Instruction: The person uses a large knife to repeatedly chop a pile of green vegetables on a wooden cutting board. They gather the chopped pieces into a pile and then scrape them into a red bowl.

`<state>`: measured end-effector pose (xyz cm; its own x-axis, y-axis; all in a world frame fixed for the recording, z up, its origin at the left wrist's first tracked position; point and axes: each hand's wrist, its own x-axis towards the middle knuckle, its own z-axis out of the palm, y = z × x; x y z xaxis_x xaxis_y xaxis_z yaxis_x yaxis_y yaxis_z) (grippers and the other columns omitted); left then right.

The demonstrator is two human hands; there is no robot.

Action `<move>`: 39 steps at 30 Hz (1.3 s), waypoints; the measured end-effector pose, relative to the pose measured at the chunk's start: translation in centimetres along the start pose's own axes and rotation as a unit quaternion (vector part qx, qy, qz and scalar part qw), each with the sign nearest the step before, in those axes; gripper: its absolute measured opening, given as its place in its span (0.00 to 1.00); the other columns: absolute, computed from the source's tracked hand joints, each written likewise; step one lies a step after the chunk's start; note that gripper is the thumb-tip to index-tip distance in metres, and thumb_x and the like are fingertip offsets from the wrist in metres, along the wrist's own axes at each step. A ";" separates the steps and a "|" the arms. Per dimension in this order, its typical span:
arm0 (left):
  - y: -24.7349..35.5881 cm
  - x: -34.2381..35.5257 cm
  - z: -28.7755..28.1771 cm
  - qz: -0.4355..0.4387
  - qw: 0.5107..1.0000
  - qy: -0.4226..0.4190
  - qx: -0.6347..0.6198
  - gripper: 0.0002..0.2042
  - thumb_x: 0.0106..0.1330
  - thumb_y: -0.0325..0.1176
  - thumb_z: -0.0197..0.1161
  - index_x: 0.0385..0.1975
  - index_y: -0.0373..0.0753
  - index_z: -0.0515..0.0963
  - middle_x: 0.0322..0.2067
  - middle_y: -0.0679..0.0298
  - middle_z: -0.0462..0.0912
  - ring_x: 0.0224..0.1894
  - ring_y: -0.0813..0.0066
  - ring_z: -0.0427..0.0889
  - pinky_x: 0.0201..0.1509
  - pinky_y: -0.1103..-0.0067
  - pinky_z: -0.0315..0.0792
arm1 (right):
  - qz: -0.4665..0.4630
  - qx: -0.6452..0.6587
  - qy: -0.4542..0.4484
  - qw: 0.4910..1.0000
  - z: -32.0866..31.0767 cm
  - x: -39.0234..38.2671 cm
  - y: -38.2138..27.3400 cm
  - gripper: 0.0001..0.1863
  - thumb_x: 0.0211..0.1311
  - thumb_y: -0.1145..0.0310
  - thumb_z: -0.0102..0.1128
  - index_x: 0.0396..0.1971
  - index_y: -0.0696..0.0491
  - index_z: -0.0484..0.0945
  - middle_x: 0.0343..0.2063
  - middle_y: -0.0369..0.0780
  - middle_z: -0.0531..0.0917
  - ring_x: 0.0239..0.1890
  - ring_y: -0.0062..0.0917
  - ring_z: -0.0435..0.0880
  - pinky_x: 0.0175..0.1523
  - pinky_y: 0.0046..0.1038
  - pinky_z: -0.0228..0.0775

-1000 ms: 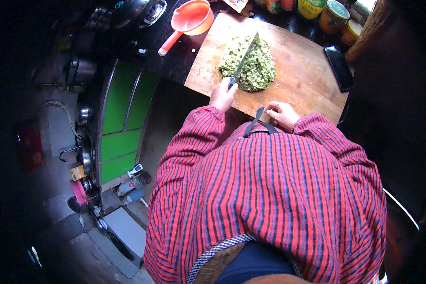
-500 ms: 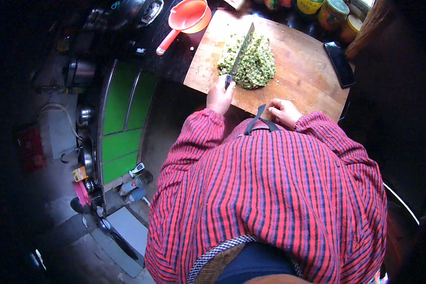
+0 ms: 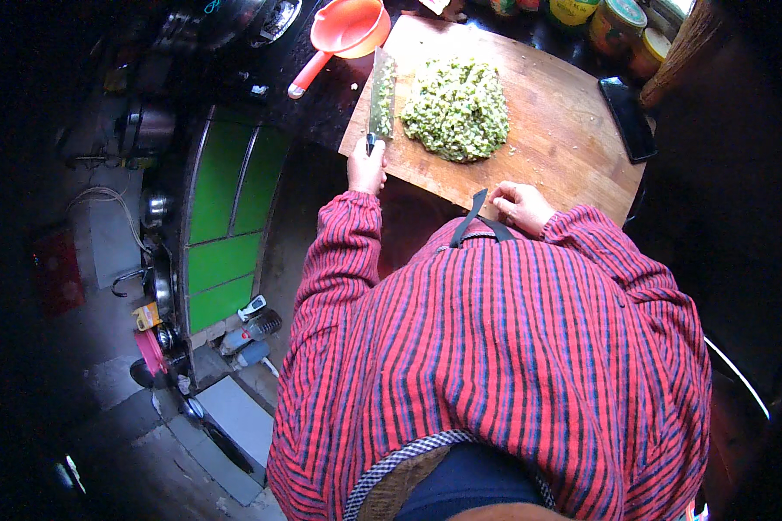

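My left hand (image 3: pixel 367 168) grips the dark handle of a broad-bladed cleaver (image 3: pixel 380 100) at the left edge of a wooden cutting board (image 3: pixel 565 113). Bits of chopped green vegetable cling to its blade, which points away from me. Beside the cleaver, to its right, lies a heap of finely chopped green vegetable (image 3: pixel 457 111), apart from the blade. At the near edge of the board is my right hand (image 3: pixel 521 208), fingers curled in and nothing visible in them, close to a dark apron strap (image 3: pixel 471 217).
An orange-red ladle-shaped scoop (image 3: pixel 349 28) sits left of the board, its handle toward me. On the board's right side lies a dark phone (image 3: pixel 627 120). Several jars (image 3: pixel 617 24) and a straw brush (image 3: pixel 679 56) stand at the back right. Green cabinet doors (image 3: pixel 222 191) are lower left.
My left hand has carried the cleaver leftward, from over the heap to the board's left edge. The heap now shows whole. My right hand has hardly moved.
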<state>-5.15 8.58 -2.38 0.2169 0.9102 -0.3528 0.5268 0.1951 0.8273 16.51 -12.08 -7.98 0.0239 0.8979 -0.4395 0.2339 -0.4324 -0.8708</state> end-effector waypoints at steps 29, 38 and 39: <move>2.1 -4.8 5.6 0.189 0.972 0.035 0.135 0.15 0.56 0.37 0.58 0.41 0.40 0.70 0.30 0.52 0.78 0.32 0.53 0.78 0.36 0.65 0.71 | -0.022 0.123 0.028 0.992 -1.5 0.4 -8.7 0.13 0.61 0.61 0.50 0.32 0.57 0.74 0.20 0.36 0.78 0.17 0.16 0.75 0.23 0.20 0.68; 2.7 -8.0 9.2 0.341 0.938 0.034 0.049 0.28 0.49 0.27 0.65 0.50 0.38 0.60 0.38 0.54 0.74 0.41 0.59 0.76 0.44 0.71 0.70 | -0.124 -0.022 0.110 0.986 -0.3 3.0 -11.5 0.22 0.58 0.52 0.54 0.36 0.58 0.73 0.29 0.49 0.77 0.33 0.39 0.77 0.41 0.31 0.69; 3.1 -8.1 9.1 0.350 0.936 0.016 0.037 0.29 0.48 0.27 0.65 0.51 0.37 0.60 0.40 0.51 0.72 0.43 0.55 0.74 0.46 0.70 0.69 | -0.136 -0.022 0.124 0.983 -0.4 3.3 -10.5 0.21 0.57 0.53 0.55 0.36 0.58 0.73 0.30 0.48 0.77 0.34 0.39 0.77 0.41 0.31 0.68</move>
<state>2.13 -1.53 -0.94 0.5064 0.8160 0.2787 0.3200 -0.4780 0.8180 14.49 -4.50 -0.20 0.1899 0.9745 -0.1198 0.3062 -0.1747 -0.9358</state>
